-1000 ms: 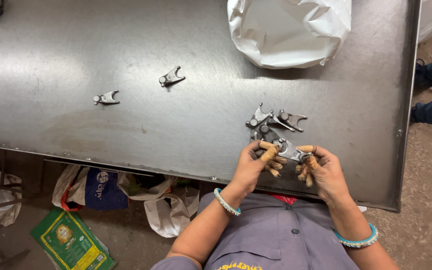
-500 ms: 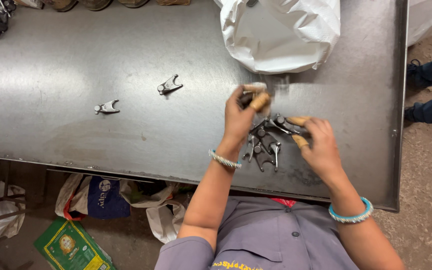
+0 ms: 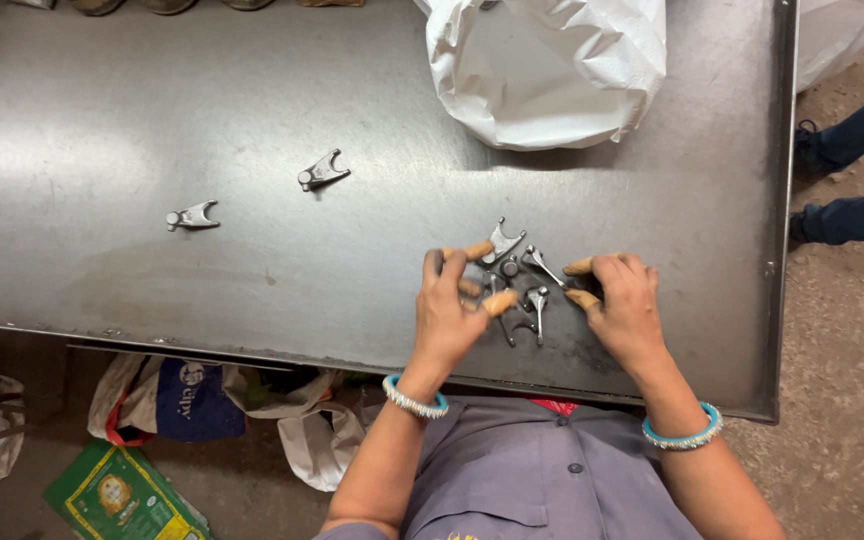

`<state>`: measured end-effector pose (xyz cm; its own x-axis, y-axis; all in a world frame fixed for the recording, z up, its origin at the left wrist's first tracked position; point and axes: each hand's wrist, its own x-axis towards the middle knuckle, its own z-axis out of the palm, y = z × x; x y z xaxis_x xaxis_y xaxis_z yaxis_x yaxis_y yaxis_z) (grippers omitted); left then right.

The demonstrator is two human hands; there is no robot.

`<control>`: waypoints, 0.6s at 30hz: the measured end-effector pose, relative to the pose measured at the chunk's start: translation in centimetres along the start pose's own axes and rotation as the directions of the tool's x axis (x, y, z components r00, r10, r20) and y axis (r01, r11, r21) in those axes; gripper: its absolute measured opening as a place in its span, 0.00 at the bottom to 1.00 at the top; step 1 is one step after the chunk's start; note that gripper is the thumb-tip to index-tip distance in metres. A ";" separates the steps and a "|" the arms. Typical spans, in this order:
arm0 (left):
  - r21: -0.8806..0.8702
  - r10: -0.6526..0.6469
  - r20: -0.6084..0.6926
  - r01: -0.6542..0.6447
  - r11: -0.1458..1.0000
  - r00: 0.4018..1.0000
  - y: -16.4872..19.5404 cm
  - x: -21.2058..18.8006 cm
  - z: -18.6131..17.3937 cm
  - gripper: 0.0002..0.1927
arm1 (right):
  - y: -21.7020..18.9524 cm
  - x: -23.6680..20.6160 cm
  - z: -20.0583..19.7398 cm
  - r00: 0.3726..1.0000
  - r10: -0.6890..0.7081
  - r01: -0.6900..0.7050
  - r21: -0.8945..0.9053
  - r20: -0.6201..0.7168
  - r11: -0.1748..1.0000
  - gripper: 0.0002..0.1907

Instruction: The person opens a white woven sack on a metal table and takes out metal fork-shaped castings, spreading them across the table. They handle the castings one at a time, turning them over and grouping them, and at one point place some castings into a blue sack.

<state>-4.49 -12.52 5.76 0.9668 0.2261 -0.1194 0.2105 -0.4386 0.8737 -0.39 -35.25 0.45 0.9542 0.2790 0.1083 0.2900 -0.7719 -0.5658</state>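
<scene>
A small heap of several grey metal fork-shaped parts (image 3: 520, 282) lies on the steel table (image 3: 252, 130) near its front edge. My left hand (image 3: 454, 308) rests over the heap's left side, fingers spread, tan finger cots on the tips touching the parts. To the right of the heap my right hand (image 3: 624, 300) lies flat on the table, its fingertips at the parts. Neither hand has lifted a part. Two more fork-shaped parts lie apart to the left, one (image 3: 322, 172) farther back and one (image 3: 192, 216) nearer the left.
A white woven sack (image 3: 542, 70) sits open at the table's back. Another person's legs in dark trousers (image 3: 852, 170) stand beyond the right edge. Bags (image 3: 182, 400) and a green packet (image 3: 117, 495) lie on the floor under the table's front.
A second ago both hands held a part together near the front edge. My left hand then reached back toward the sack and has now come down onto the heap; my right hand now lies flat beside the heap.
</scene>
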 end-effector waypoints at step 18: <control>-0.062 0.146 0.005 -0.146 0.987 0.989 -3.3 -2.0 4.9 0.21 | 5.7 -6.4 0.7 0.900 0.174 -0.335 0.891 0.398 -0.307 0.22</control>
<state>-6.38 -15.77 0.83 0.9878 0.1554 0.0072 0.0582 -0.4119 0.9093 -4.89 -40.98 -4.04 0.8801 0.3442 -0.3269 -0.4746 0.6524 -0.5908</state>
